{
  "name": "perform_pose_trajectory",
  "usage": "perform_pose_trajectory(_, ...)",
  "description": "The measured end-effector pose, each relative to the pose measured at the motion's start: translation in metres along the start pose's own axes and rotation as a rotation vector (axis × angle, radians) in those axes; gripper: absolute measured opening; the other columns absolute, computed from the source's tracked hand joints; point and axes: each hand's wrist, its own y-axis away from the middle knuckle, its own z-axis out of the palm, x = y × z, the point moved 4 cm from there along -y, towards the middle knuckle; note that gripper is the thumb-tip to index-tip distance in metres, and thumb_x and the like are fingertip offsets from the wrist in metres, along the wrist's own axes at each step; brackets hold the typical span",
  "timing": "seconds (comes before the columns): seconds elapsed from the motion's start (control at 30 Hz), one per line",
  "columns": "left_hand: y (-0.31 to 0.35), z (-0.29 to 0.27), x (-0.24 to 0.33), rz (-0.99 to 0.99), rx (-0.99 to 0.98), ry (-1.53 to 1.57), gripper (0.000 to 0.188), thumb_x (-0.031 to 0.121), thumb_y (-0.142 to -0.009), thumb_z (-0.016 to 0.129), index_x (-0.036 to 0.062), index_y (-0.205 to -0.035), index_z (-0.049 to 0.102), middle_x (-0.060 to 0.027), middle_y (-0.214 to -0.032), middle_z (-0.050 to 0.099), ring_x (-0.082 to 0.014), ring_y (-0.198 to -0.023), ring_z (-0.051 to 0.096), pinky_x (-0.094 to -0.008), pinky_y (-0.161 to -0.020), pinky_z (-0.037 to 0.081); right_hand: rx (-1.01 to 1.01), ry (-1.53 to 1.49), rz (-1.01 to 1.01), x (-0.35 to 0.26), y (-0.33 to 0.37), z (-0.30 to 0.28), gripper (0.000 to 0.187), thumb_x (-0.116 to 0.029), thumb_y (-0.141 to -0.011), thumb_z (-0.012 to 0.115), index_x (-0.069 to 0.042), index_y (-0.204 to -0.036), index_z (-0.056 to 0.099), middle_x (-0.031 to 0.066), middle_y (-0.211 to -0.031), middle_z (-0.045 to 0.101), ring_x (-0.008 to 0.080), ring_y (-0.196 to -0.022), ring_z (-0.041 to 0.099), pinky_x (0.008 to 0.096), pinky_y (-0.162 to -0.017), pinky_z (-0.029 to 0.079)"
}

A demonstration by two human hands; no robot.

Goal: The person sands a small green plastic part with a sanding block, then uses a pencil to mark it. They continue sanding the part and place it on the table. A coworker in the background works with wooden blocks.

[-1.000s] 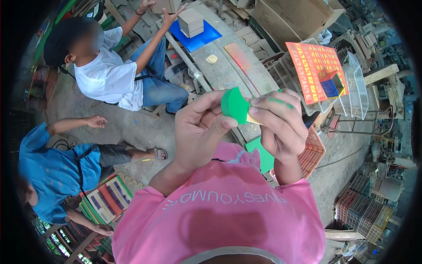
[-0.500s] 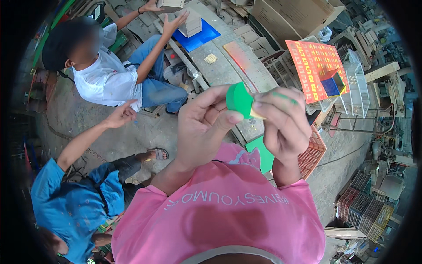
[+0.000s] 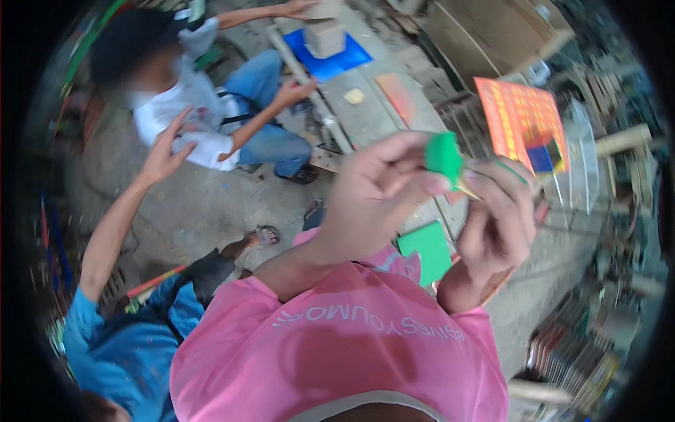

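My left hand (image 3: pixel 376 186) pinches a small bright green block (image 3: pixel 443 160) between thumb and fingers, held up in front of my chest. My right hand (image 3: pixel 500 214) is closed beside it, its fingertips at the block's right side. From those fingertips sticks a thin pale yellow piece (image 3: pixel 467 190) that meets the block's lower right edge; its kind is too blurred to tell. Green smears mark the right hand's fingers. Beneath the hands, a flat green sheet (image 3: pixel 426 250) lies near my shirt.
A long worktable (image 3: pixel 401 116) bears a blue sheet (image 3: pixel 325 67) under wooden blocks (image 3: pixel 325 39). A red-orange patterned panel (image 3: pixel 517 112) stands by a white crate (image 3: pixel 582 165). One person in white (image 3: pixel 186 105) sits left; another in blue (image 3: pixel 126 344) reaches out nearby. Cardboard boxes (image 3: pixel 485 42) are behind.
Both hands and the green block have shifted right in the view, along with the surroundings. The person in white has lowered one hand; the person in blue has raised an arm.
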Motion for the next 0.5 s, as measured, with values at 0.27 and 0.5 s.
perform_pose_trajectory(0.27,0.017,-0.008,0.008,0.019,0.060,0.081,0.030,0.004,-0.088,0.061,-0.0065,-0.115,0.051,-0.0073,-0.102,0.059,-0.0097,-0.096,0.055,-0.0248,-0.085,0.046,0.011,-0.100,-0.002,-0.011,-0.002,0.017,0.012,0.001,-0.066,0.062,0.001,-0.078,0.065,0.0121,-0.080,0.064,0.0263,-0.075,0.059,0.0373,-0.070,0.042)
perform_pose_trajectory(0.5,0.033,-0.010,0.012,0.082,0.135,0.019,0.030,0.005,-0.088,0.061,-0.0064,-0.114,0.052,-0.0078,-0.104,0.059,-0.0106,-0.099,0.055,-0.0253,-0.089,0.045,-0.029,-0.191,-0.073,-0.015,0.006,0.023,0.017,0.005,-0.066,0.060,0.002,-0.082,0.065,0.0117,-0.081,0.064,0.0266,-0.076,0.060,0.0380,-0.071,0.043)
